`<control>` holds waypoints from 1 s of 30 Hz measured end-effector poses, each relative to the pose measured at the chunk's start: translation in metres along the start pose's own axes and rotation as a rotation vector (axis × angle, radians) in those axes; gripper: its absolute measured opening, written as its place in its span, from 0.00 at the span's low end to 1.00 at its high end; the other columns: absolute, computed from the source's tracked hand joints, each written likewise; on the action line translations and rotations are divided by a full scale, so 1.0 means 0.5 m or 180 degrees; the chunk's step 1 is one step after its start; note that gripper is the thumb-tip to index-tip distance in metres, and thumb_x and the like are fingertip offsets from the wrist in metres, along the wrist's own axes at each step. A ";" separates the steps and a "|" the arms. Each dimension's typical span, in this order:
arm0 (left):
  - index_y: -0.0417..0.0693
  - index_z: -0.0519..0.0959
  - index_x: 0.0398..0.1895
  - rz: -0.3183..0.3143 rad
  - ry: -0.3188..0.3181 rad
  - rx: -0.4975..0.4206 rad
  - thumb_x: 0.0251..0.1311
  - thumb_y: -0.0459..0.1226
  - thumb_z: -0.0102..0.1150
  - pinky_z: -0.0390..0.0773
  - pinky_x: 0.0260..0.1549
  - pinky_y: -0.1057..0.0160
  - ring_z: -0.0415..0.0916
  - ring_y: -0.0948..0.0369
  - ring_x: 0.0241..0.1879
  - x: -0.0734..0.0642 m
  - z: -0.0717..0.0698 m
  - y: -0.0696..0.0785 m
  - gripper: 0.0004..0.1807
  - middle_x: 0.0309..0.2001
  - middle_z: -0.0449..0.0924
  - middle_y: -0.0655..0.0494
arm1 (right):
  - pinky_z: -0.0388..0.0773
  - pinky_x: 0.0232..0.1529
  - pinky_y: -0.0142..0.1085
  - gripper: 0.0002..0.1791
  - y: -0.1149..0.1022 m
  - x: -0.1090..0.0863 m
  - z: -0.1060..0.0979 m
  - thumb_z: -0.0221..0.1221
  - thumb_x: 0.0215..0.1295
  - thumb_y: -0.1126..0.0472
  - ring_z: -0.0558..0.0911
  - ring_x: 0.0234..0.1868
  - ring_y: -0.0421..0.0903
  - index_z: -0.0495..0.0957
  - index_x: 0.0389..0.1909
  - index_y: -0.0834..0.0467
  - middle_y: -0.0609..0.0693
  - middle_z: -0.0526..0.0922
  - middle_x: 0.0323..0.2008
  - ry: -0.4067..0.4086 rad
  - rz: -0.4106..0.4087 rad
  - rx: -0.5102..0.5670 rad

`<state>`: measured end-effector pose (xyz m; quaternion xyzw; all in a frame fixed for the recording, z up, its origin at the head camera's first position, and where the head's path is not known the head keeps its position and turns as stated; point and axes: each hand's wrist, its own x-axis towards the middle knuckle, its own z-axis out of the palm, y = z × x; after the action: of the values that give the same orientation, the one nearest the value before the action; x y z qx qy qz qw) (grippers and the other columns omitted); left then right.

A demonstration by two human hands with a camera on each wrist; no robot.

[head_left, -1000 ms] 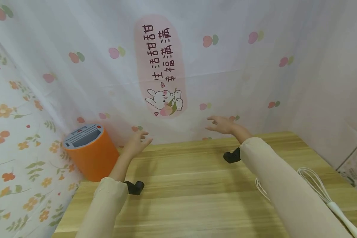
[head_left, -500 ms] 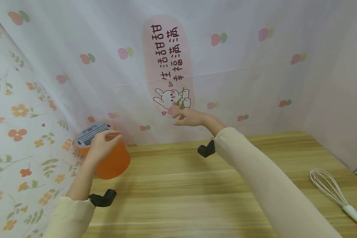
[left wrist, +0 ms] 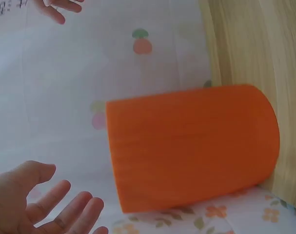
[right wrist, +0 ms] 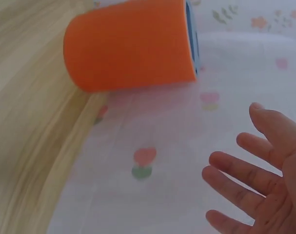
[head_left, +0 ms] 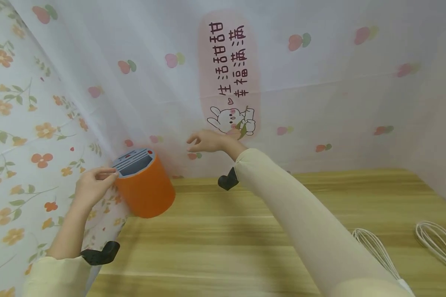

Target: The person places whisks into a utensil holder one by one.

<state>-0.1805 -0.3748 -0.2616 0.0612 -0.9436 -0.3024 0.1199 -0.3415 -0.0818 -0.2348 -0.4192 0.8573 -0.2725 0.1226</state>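
Observation:
An orange knife block (head_left: 145,189) with a grey slotted top (head_left: 134,161) stands upright at the table's back left corner. My left hand (head_left: 94,185) hovers at its left side, fingertips overlapping the edge of the top in the head view. To the right of the block, my right hand (head_left: 209,141) hangs in the air before the curtain. Nothing is in either hand. The left wrist view shows relaxed, spread fingers (left wrist: 65,214) beside the block's top end. In the right wrist view the right hand (right wrist: 265,180) has its fingers apart, away from the orange wall.
Two whisks lie on the wooden table (head_left: 193,251) at the right: one whisk (head_left: 377,249) partly under the right sleeve, another whisk (head_left: 438,243) at the frame edge. A printed curtain (head_left: 163,82) hangs behind, and a flowered cloth (head_left: 29,136) covers the left side.
Both hands have moved left, the left one past the front of the knife block to its left side, the right one toward the block. The head view has turned slightly left.

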 end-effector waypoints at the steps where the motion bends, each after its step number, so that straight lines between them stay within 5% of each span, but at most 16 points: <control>1: 0.30 0.68 0.57 -0.0030 0.0018 0.0016 0.66 0.46 0.44 0.73 0.38 0.42 0.66 0.33 0.48 0.002 -0.004 -0.010 0.28 0.51 0.69 0.26 | 0.71 0.53 0.37 0.23 -0.005 0.014 0.006 0.52 0.67 0.55 0.73 0.55 0.49 0.68 0.60 0.61 0.57 0.73 0.56 0.0008 -0.0015 0.0008; 9: 0.29 0.68 0.57 -0.0328 0.0154 -0.0010 0.65 0.47 0.45 0.73 0.41 0.44 0.67 0.34 0.50 0.022 -0.007 -0.068 0.29 0.51 0.69 0.27 | 0.74 0.46 0.33 0.23 -0.043 0.106 0.067 0.54 0.66 0.53 0.76 0.49 0.47 0.70 0.59 0.59 0.55 0.75 0.53 0.0061 -0.0069 0.0249; 16: 0.29 0.69 0.56 -0.0313 0.0190 -0.0213 0.65 0.44 0.47 0.75 0.42 0.53 0.69 0.38 0.50 0.051 0.013 -0.090 0.26 0.51 0.70 0.28 | 0.71 0.50 0.30 0.22 -0.067 0.176 0.113 0.54 0.66 0.55 0.75 0.52 0.46 0.71 0.57 0.62 0.54 0.76 0.53 0.0158 -0.0234 0.0241; 18: 0.29 0.70 0.55 -0.0308 0.0216 -0.0277 0.65 0.43 0.47 0.76 0.38 0.63 0.70 0.40 0.50 0.058 0.022 -0.093 0.25 0.51 0.71 0.29 | 0.71 0.50 0.31 0.22 -0.070 0.189 0.124 0.53 0.66 0.55 0.75 0.52 0.46 0.72 0.57 0.62 0.55 0.76 0.52 0.0172 -0.0191 0.0246; 22: 0.30 0.71 0.54 -0.0319 0.0313 -0.0342 0.65 0.44 0.49 0.74 0.38 0.66 0.71 0.42 0.50 0.069 0.037 -0.097 0.25 0.50 0.73 0.31 | 0.72 0.49 0.31 0.21 -0.074 0.209 0.144 0.53 0.66 0.54 0.76 0.50 0.45 0.73 0.56 0.61 0.54 0.77 0.50 0.0231 -0.0060 0.0174; 25: 0.32 0.72 0.54 -0.0333 0.0359 -0.0384 0.65 0.45 0.48 0.73 0.41 0.58 0.71 0.42 0.51 0.072 0.044 -0.100 0.25 0.50 0.73 0.32 | 0.72 0.48 0.30 0.20 -0.073 0.224 0.160 0.53 0.66 0.54 0.76 0.50 0.45 0.74 0.54 0.61 0.53 0.78 0.50 0.0312 0.0016 0.0060; 30: 0.33 0.73 0.53 -0.0361 0.0482 -0.0438 0.64 0.45 0.49 0.71 0.33 0.71 0.71 0.44 0.51 0.080 0.049 -0.113 0.24 0.50 0.73 0.33 | 0.72 0.48 0.29 0.18 -0.060 0.240 0.191 0.53 0.66 0.56 0.75 0.48 0.44 0.75 0.53 0.60 0.52 0.78 0.48 0.0591 0.0148 0.0280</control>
<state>-0.2234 -0.4145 -0.3066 0.1288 -0.9039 -0.3672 0.1774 -0.3542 -0.2262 -0.2940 -0.3663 0.8617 -0.3446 0.0672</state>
